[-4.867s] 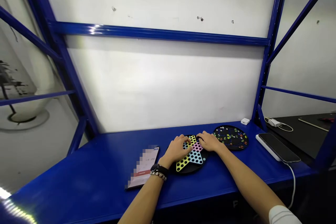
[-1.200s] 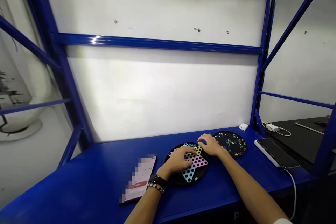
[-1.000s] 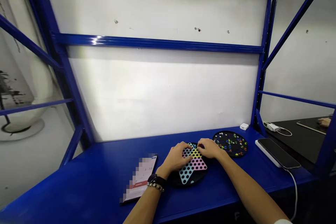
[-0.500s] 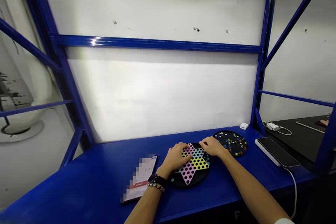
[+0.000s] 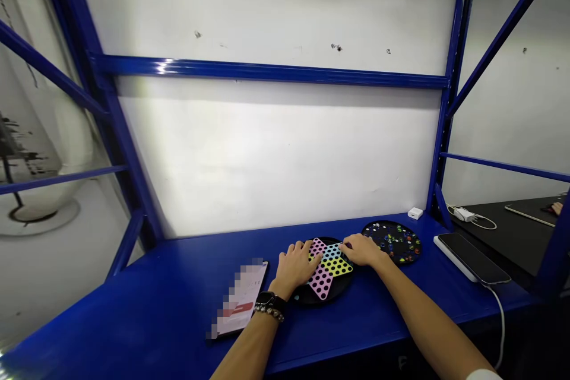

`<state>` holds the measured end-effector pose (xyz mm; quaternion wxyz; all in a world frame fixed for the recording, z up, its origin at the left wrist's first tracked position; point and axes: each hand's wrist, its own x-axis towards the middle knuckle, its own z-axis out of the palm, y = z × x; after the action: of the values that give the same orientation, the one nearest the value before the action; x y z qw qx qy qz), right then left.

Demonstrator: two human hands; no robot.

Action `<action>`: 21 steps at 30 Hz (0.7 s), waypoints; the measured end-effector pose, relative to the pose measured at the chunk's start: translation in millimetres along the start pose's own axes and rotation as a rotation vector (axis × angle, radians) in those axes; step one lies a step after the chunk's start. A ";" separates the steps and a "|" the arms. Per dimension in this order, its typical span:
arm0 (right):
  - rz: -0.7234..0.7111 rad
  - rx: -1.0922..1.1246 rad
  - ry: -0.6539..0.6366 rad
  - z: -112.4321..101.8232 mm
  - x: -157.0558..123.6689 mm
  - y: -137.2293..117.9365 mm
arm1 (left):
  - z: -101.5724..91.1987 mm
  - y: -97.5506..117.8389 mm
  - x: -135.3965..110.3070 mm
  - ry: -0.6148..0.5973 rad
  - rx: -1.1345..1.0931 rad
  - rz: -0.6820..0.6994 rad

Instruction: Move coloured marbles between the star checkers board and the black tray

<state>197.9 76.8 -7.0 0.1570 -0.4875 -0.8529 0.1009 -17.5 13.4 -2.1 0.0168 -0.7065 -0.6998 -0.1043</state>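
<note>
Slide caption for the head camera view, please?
Left hand and right hand on a colored star-shaped Chinese checkers board, beside a black marble tray.

Blue shelf [image 5: 133, 320]: round board [image 5: 342, 290] mid-shelf, star piece [image 5: 321, 278] on it. Phone [image 5: 240, 300] left of board; marble tray [image 5: 392, 242] right. Further right, second phone [image 5: 474, 257] on power bank [image 5: 447, 258]; small charger [image 5: 415, 214] behind, against wall.
</note>
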 end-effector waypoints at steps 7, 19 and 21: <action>0.037 -0.099 0.020 2.6 0.4 -9.2 | -2.5 1.3 -1.3 -0.010 -0.006 -0.002; 0.099 -0.167 -0.025 7.0 -9.4 -26.6 | -4.5 4.7 -2.5 0.008 0.031 -0.042; 0.133 -0.148 -0.041 8.7 -9.8 -27.8 | -4.2 4.5 -2.5 0.003 0.044 -0.038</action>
<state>177.1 54.2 -7.8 0.0959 -0.5512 -0.8268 0.0577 -13.5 10.1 2.1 0.0313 -0.6925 -0.7150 -0.0903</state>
